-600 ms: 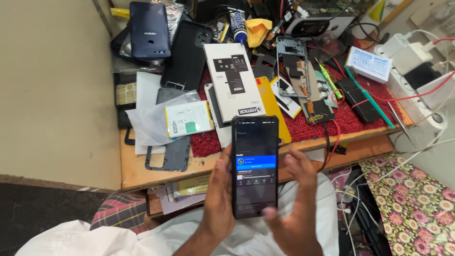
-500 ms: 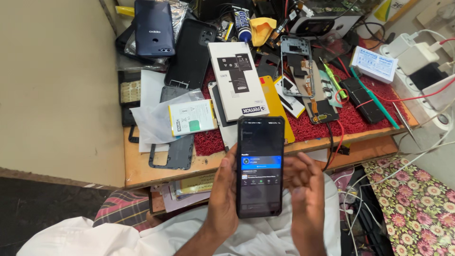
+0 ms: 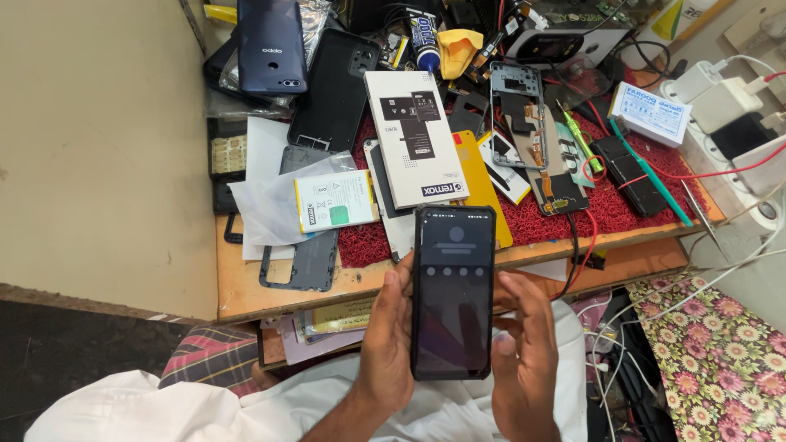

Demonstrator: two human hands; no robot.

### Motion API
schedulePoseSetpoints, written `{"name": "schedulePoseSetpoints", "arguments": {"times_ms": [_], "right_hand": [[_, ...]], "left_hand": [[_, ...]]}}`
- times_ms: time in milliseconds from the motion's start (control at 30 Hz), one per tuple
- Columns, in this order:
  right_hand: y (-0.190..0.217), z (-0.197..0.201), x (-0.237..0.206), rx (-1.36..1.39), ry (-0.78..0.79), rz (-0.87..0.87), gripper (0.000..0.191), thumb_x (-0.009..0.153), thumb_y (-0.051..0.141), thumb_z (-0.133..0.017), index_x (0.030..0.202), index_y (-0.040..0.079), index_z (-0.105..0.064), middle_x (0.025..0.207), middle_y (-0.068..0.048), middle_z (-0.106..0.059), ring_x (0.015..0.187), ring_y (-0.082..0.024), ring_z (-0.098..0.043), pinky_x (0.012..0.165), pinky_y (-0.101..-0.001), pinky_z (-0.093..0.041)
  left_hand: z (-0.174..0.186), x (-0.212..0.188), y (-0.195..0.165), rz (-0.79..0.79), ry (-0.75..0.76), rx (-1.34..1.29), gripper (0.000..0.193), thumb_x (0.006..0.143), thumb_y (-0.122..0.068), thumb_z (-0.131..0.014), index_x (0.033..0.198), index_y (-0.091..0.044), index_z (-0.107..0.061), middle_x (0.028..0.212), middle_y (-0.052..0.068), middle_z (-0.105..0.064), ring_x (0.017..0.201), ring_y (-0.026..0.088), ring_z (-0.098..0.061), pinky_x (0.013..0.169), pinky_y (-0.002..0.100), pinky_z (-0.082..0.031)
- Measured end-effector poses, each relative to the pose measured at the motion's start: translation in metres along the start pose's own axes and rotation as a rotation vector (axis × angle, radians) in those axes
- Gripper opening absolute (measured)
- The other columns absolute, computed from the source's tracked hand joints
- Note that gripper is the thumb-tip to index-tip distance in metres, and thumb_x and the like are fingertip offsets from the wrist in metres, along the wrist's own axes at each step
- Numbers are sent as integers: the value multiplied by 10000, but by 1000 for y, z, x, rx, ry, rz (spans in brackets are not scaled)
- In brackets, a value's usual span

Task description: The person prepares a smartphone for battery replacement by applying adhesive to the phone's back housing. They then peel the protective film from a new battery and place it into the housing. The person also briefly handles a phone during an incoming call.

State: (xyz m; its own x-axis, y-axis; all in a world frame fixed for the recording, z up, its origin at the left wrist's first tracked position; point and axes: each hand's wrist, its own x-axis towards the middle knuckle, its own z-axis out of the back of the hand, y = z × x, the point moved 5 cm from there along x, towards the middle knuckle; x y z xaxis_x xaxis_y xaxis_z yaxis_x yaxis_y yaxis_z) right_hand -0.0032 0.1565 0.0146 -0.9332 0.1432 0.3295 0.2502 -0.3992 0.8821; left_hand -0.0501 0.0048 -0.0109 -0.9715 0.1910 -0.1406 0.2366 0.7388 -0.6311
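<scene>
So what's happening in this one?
A person sits at a cluttered repair bench with a black phone upright in the left hand, its screen lit dimly. The right hand is open beside the phone's right edge. On the red mat behind lie a white box, a stripped phone frame and a green screwdriver.

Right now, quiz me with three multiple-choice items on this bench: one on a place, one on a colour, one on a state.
1. Where is the phone? A on the red mat; B in the left hand; C on the floor.
2. What colour is the mat? A red; B blue; C grey.
3. The phone's screen is: A lit; B cracked off; C covered by paper.

B: the left hand grips its edge, the right hand alongside.
A: red pile shows under the parts.
A: it shows a dim display.
</scene>
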Motion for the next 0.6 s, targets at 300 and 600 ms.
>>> {"name": "schedulePoseSetpoints", "arguments": {"times_ms": [300, 600], "right_hand": [[22, -3, 0, -221, 53, 171, 702, 1068, 633, -399, 1338, 35, -647, 1526, -230, -387, 1329, -302, -499, 1136, -481, -405], [32, 2, 11, -384, 35, 240, 619, 1059, 607, -396, 1347, 130, -666, 1564, -226, -396, 1412, -343, -427, 1171, -485, -357]], "left_hand": [[3, -2, 1, -19, 45, -46, 719, 1058, -493, -314, 1539, 33, -407, 1437, 147, -571, 1315, 196, -538, 1110, 339, -423], [7, -3, 5, -18, 29, -53, 716, 1059, -485, -303, 1539, 39, -385, 1452, 157, -558, 1323, 204, -538, 1112, 355, -430]]}}
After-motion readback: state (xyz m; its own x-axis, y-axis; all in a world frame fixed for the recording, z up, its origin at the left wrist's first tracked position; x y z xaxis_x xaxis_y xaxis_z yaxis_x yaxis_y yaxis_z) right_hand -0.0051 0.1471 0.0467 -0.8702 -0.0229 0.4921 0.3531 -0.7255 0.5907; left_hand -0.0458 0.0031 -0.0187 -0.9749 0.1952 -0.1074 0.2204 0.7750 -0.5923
